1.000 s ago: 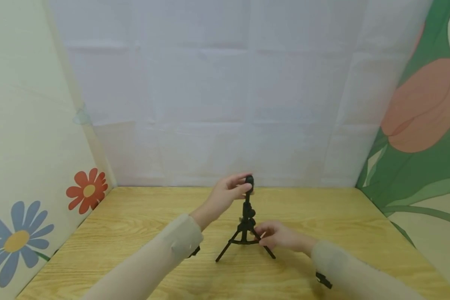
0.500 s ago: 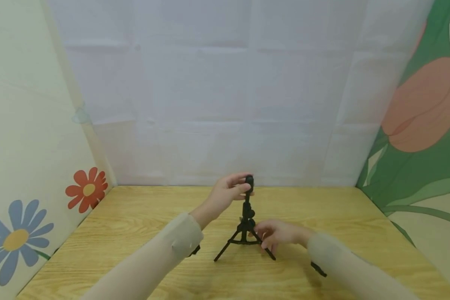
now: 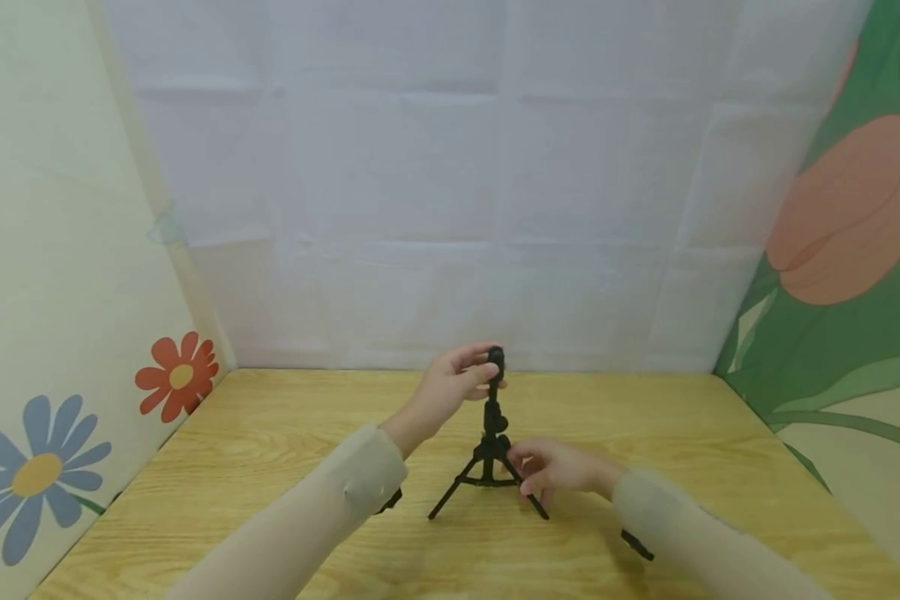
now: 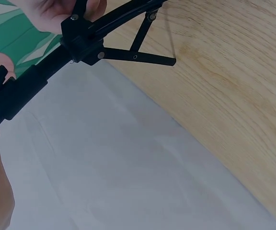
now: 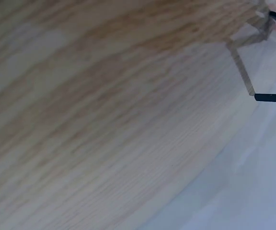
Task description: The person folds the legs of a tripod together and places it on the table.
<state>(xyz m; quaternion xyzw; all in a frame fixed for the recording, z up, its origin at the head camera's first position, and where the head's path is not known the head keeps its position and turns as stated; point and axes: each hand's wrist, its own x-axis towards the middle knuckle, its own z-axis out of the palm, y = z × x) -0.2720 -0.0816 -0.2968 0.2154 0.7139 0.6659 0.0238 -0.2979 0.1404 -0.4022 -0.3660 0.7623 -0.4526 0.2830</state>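
Observation:
A small black tripod (image 3: 489, 450) stands upright on the wooden table with its legs spread. My left hand (image 3: 444, 388) grips the rounded top of the tripod, thumb on the near side. Lower down, my right hand (image 3: 561, 467) pinches the right leg, just beneath the hub. In the left wrist view the tripod's column (image 4: 54, 62) and hinged braces cross the upper left, with my left thumb at the lower left and part of my right hand (image 4: 51, 14) behind the hub. Only a leg end (image 5: 272, 97) and a sliver of finger show in the right wrist view.
The wood-grain table (image 3: 285, 500) reaches back to a creased white sheet (image 3: 390, 183). Flower-printed panels (image 3: 52, 275) flank it on both sides. Dark wrist-camera parts (image 3: 636, 545) hang under the sleeves.
My right hand has shifted slightly, its thumb sliding a little along the tripod's right leg and the forearm drawing left. My left hand keeps its hold at the top; the tripod stays nearly still.

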